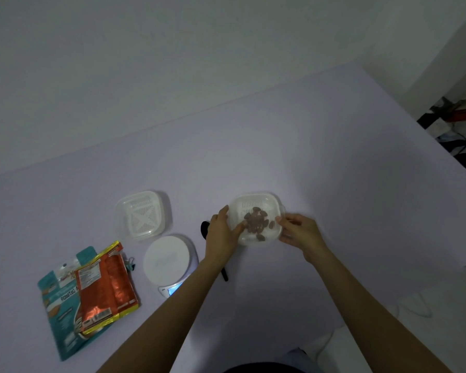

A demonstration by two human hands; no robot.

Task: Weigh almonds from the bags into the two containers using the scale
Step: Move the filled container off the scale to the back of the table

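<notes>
The container (253, 198) holding almonds (256, 224) is right of the scale (165, 261) on the counter (320, 157), with your left hand (221, 234) gripping its left rim and your right hand (303, 234) pinching its right rim; the empty container (124, 204) and bags (97, 289) lie further left.

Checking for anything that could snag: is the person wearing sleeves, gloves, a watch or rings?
No. The left hand and right hand are ungloved, and no sleeve shows up to the picture's edge. No watch or ring shows, though the picture is soft.
</notes>
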